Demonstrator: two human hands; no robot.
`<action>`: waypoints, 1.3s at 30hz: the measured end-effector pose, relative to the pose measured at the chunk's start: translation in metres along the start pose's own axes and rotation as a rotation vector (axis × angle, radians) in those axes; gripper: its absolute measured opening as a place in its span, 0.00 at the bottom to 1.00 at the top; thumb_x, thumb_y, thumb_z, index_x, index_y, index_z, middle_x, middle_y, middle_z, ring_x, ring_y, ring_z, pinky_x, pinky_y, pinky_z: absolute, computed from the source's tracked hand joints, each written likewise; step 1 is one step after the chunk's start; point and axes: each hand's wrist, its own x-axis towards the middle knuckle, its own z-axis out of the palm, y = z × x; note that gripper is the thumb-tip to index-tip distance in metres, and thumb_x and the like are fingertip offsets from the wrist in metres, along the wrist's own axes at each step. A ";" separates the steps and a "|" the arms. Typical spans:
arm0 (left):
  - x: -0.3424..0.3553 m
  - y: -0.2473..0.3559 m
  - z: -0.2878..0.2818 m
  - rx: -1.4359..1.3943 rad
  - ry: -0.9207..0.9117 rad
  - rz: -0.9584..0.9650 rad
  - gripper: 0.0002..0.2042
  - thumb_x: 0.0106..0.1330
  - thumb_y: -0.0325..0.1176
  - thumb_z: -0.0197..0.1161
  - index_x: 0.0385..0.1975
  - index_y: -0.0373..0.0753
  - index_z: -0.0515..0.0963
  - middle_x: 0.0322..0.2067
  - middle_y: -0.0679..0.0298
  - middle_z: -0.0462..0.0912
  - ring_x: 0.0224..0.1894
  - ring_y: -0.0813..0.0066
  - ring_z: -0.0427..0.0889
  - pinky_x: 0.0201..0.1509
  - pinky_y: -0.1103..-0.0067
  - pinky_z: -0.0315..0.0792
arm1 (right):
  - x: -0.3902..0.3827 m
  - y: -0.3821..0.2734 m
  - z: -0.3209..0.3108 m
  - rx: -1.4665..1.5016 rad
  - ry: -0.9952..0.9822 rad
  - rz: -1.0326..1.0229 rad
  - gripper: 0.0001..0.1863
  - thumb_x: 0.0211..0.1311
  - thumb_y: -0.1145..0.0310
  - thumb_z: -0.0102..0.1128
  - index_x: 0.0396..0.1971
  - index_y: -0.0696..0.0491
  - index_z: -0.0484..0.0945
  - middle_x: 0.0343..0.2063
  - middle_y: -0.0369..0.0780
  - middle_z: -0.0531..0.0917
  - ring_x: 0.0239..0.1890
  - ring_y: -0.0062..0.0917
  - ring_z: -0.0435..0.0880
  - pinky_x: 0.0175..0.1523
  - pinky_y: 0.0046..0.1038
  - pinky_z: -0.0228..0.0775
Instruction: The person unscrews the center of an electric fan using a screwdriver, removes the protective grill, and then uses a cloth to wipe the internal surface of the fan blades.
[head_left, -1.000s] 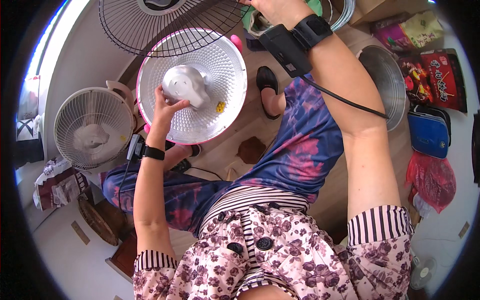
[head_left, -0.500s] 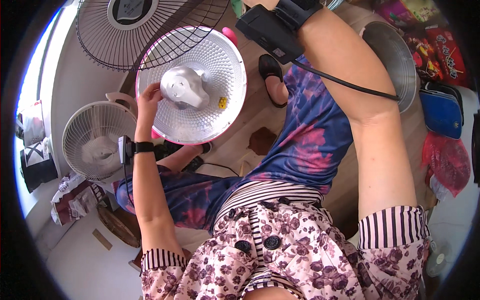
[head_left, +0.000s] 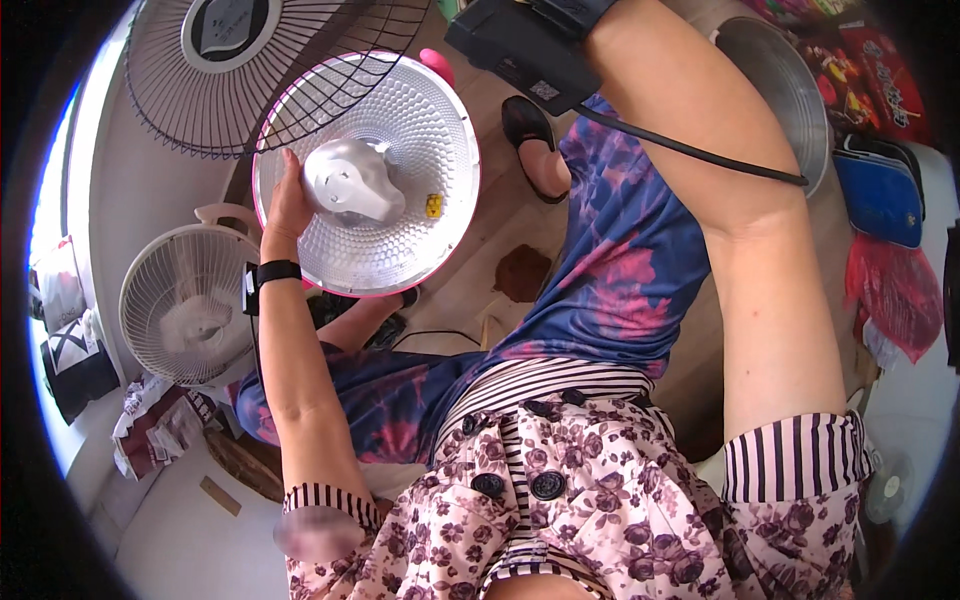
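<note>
My left hand (head_left: 288, 203) is at the left side of a shiny silver dome-shaped part (head_left: 352, 182). One finger points up along its edge; the others curl behind it, partly hidden. This part sits within the wide dimpled reflector bowl (head_left: 430, 255) of a pink-rimmed heater, which carries a small yellow label (head_left: 434, 206). My right arm (head_left: 690, 130) reaches up past the top edge, a black device (head_left: 525, 60) strapped at the wrist. That hand lies outside the picture, so what it touches cannot be seen.
A dark wire fan grille (head_left: 290, 90) overlaps the bowl's upper left. Left of it stands a white fan (head_left: 185, 300). On the right are a metal bucket (head_left: 800, 110), a blue pouch (head_left: 880, 195) and a red plastic bag (head_left: 895, 300). A thin cable (head_left: 440, 333) runs along the floor.
My left hand has gone from a fingertip touch to lying closer along the dome's side. My right hand has slipped out past the top edge. The whole view has shifted slightly.
</note>
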 end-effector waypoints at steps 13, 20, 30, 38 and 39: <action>-0.001 0.007 0.004 -0.010 0.013 0.098 0.23 0.65 0.49 0.53 0.43 0.30 0.75 0.37 0.63 0.79 0.36 0.78 0.76 0.42 0.82 0.69 | 0.000 -0.005 -0.002 -0.040 -0.036 0.082 0.17 0.63 0.55 0.52 0.29 0.56 0.69 0.14 0.40 0.69 0.11 0.29 0.65 0.17 0.34 0.62; -0.006 0.003 -0.005 0.289 0.066 0.111 0.24 0.65 0.54 0.49 0.35 0.35 0.77 0.22 0.70 0.76 0.27 0.84 0.72 0.29 0.85 0.65 | 0.002 -0.004 -0.004 -0.025 -0.085 0.121 0.15 0.64 0.55 0.49 0.30 0.52 0.70 0.15 0.40 0.69 0.14 0.29 0.66 0.20 0.34 0.64; -0.011 -0.007 0.003 -0.012 0.065 -0.115 0.35 0.62 0.63 0.44 0.55 0.34 0.65 0.48 0.55 0.74 0.47 0.64 0.77 0.48 0.67 0.73 | -0.003 -0.002 0.000 -0.074 -0.152 0.127 0.15 0.65 0.54 0.47 0.32 0.51 0.70 0.17 0.40 0.71 0.17 0.29 0.69 0.23 0.33 0.66; -0.021 -0.003 0.010 -0.051 0.002 -0.096 0.34 0.64 0.60 0.43 0.55 0.33 0.66 0.48 0.55 0.74 0.49 0.64 0.75 0.52 0.67 0.71 | -0.005 0.002 -0.001 -0.090 -0.102 0.130 0.16 0.65 0.54 0.48 0.31 0.53 0.70 0.17 0.41 0.70 0.17 0.31 0.68 0.23 0.34 0.67; -0.024 -0.002 0.011 -0.054 0.005 -0.094 0.34 0.64 0.60 0.43 0.55 0.33 0.66 0.48 0.55 0.74 0.49 0.64 0.75 0.52 0.67 0.71 | -0.006 0.002 0.000 -0.089 -0.093 0.117 0.17 0.65 0.54 0.48 0.30 0.54 0.70 0.16 0.41 0.70 0.16 0.31 0.68 0.22 0.34 0.67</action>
